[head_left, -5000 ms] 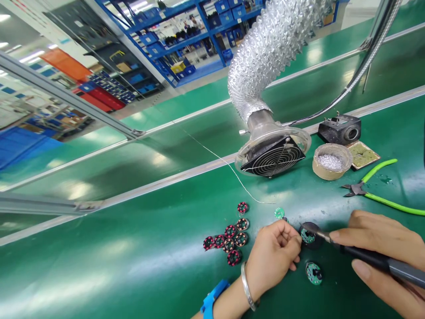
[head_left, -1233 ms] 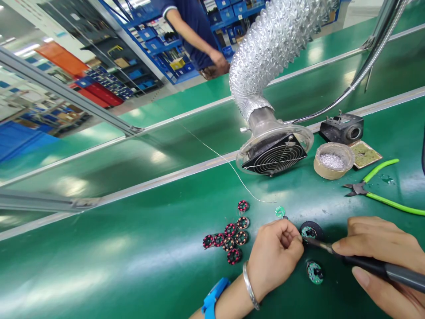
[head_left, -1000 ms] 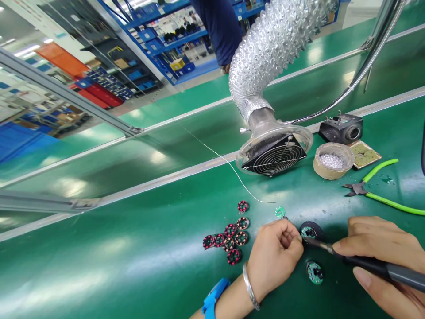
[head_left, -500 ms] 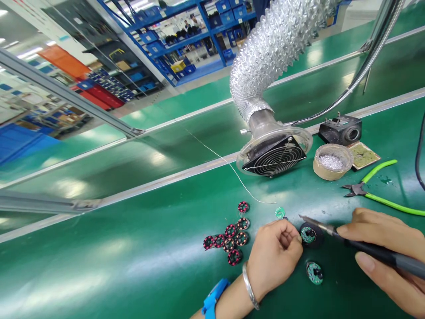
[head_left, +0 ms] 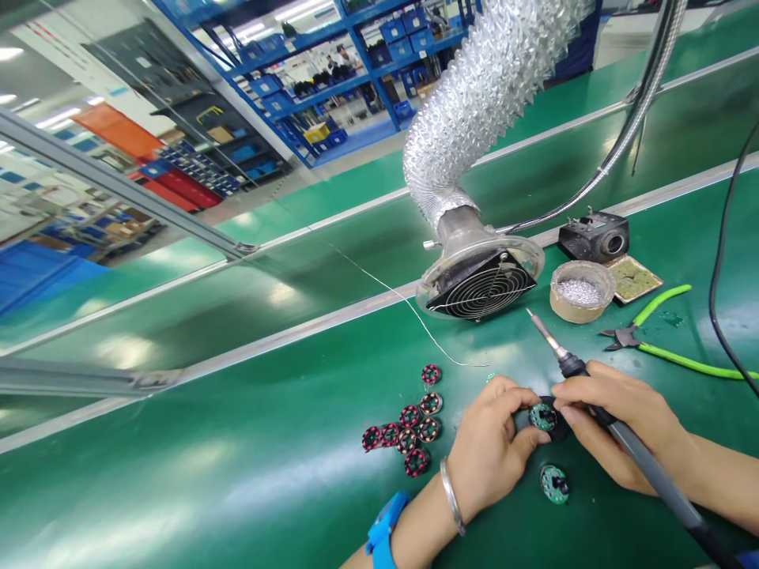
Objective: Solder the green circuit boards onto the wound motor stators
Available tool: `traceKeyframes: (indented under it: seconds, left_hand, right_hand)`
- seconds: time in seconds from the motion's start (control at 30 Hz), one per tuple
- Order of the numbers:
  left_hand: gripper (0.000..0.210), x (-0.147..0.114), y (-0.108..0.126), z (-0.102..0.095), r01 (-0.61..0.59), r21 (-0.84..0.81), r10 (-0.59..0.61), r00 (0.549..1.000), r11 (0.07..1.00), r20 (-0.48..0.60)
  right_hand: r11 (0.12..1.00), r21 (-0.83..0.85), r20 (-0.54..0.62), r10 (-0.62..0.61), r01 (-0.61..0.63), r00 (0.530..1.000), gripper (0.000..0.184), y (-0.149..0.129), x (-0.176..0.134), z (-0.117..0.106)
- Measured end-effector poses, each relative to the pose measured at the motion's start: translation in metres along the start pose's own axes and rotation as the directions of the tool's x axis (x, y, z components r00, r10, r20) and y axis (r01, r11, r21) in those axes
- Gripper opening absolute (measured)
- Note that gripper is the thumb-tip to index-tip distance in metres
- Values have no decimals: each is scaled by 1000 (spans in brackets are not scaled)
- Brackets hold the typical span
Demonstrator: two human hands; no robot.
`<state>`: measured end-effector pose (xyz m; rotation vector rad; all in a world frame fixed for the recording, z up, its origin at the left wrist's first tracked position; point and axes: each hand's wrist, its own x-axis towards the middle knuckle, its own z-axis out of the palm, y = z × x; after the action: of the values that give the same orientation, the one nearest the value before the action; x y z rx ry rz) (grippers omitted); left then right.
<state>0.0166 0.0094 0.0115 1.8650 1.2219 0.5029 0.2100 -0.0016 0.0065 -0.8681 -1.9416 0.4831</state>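
A round green circuit board (head_left: 541, 416) with a black part at its centre rests in a dark round base. My left hand (head_left: 489, 442) pinches its left edge between thumb and fingers. On the other side, the fingertips of my right hand (head_left: 634, 415) touch the dark base. That same hand grips a soldering iron (head_left: 570, 363), its bare tip pointing up and away from the board. Just below lies a second round circuit board (head_left: 555, 484). Behind my left hand, a small green disc (head_left: 491, 378) is mostly hidden.
Several wound copper coils (head_left: 409, 416) lie left of my hands. Solder wire (head_left: 415, 314) hangs down towards them. Beyond stand a fume extractor (head_left: 489, 284), a tub of metal shavings (head_left: 581, 294), a sponge tray (head_left: 634, 278), an iron stand (head_left: 594, 235) and green-handled cutters (head_left: 637, 336).
My right hand has moved left to the board, and the soldering iron's tip has swung up and away. My left fingers have spread from a closed pinch to the board's edge.
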Motion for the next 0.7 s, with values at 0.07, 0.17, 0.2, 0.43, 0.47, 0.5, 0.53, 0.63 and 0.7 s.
traceKeyframes:
  seconds: [0.07, 0.17, 0.2, 0.43, 0.47, 0.5, 0.53, 0.63, 0.7]
  left_hand:
    - [20, 4, 0, -4, -40, -7, 41, 998, 999, 51]
    - [21, 5, 0, -8, -57, -1, 57, 995, 998, 87]
    - [26, 4, 0, -8, -44, 8, 43, 997, 999, 71]
    - [4, -10, -5, 1, 130, -116, -134, 990, 985, -32]
    - [6, -10, -5, 3, 150, -152, -156, 987, 977, -27]
    - [7, -10, -5, 4, 170, -185, -177, 984, 968, -22]
    - [8, -9, -5, 6, 186, -215, -194, 981, 959, -17]
    - [8, -6, -3, 8, 214, -277, -227, 974, 937, -16]
    - [7, -4, -2, 8, 224, -297, -239, 971, 928, -15]
  right_hand:
    - [1000, 4, 44, -8, 8, 999, 32, 0, 1, 3]
    - [1000, 4, 96, -10, 9, 995, 35, 0, 1, 6]
    - [1000, 1, 105, -8, 8, 994, 36, 0, 0, 7]
    - [999, -1, 182, 41, -41, 982, 33, 5, -1, 10]
    - [999, -2, 185, 45, -45, 982, 33, 5, -1, 10]
    - [999, -7, 185, 48, -47, 982, 33, 6, -1, 10]
    - [999, -12, 183, 48, -46, 982, 33, 6, -1, 10]
    - [999, -20, 184, 32, -28, 982, 33, 6, 0, 10]
    - [1000, -16, 193, 25, -22, 981, 34, 6, 0, 9]
